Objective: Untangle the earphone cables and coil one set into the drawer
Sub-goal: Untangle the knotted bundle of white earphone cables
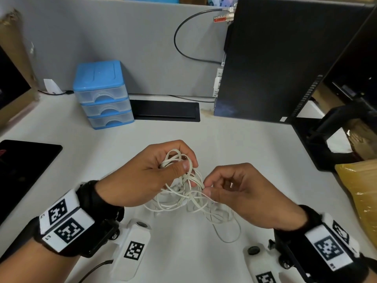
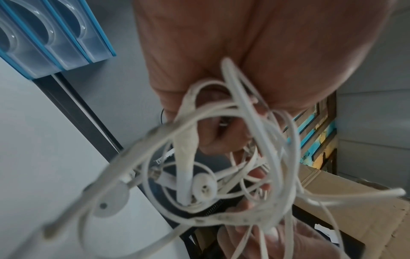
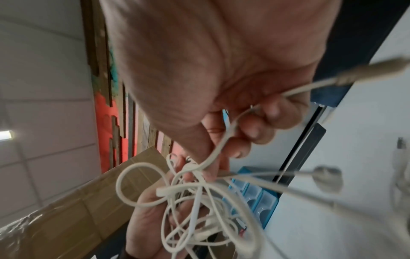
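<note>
The left hand [image 1: 155,172] grips the tangled bundle of thin white earphone cables [image 1: 189,193] above the white tabletop [image 1: 234,139]; the right hand [image 1: 234,186] has its fingers [image 1: 207,190] pinching one strand. Pulling hard may tighten knots. The blue plastic drawer unit [image 1: 102,92] stands closed.

left hand [image 1: 155,176]: bare, I see no glove or ring.
right hand [image 1: 242,193]: bare too.
left band [image 1: 89,198]: black strap round my wrist.
left markers [image 1: 65,222]: white block, two black square codes.
left camera [image 1: 132,248]: white housing, one code, dark cable trailing.
right markers [image 1: 330,246]: white block, black codes, black mount.
</note>
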Tool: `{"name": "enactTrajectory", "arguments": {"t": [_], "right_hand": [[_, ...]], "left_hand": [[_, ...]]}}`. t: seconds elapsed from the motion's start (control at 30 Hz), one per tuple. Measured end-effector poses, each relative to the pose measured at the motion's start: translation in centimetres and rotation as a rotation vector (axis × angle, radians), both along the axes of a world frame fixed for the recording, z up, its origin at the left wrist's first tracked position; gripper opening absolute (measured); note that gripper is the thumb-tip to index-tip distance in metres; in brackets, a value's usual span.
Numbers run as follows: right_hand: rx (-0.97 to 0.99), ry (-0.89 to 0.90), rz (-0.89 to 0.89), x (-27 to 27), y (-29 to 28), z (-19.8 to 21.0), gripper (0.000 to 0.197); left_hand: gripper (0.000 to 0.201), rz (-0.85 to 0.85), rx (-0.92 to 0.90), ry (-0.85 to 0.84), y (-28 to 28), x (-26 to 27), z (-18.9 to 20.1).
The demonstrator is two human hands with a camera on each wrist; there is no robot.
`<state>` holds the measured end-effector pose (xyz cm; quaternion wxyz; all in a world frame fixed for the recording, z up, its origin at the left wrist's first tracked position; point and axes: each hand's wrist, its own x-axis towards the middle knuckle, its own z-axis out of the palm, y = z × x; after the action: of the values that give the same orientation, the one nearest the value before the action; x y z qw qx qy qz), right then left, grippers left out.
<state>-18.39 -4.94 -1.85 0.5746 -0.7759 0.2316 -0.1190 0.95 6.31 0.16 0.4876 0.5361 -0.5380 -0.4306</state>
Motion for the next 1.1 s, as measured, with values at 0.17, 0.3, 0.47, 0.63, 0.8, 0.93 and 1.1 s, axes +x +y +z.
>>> {"name": "enactTrajectory", "arguments": {"t": [0.17,0.3,0.47,0.63,0.8,0.93,1.1], "right_hand": [[-0.129,0.031,0.081,-0.3,-0.5,0.2,0.016],[-0.013,0.018,0.241,-0.1,-0.2,-0.1,0.042],[0.115,-0.070,0.259,-0.4,-0.5,0.0,0.031],[0.331,-0.173,0.188,0.2,-0.7,-0.7,0.019],[0.406,-0.196,0.199,0.2,-0.8,-1.1,0.013],[0.357,-0.212,0.176,0.1,-0.5,-0.6,0.008],[0.235,-0.367,-0.024,0.3,-0.4,0.4,0.006]], "left_hand": [[0.014,-0.015,0.005,0.003,0.1,0.1,0.0],[0.013,-0.030,-0.018,-0.013,0.2,-0.2,0.2],[0.018,-0.037,-0.007,-0.046,0.3,-0.2,0.3],[0.019,-0.054,0.015,-0.079,0.3,-0.6,0.4],[0.024,-0.060,0.025,-0.060,0.4,-0.3,0.3],[0.015,-0.044,0.025,-0.038,0.3,-0.3,0.2],[0.007,-0.054,0.077,-0.035,0.1,-0.7,-0.7]]}}
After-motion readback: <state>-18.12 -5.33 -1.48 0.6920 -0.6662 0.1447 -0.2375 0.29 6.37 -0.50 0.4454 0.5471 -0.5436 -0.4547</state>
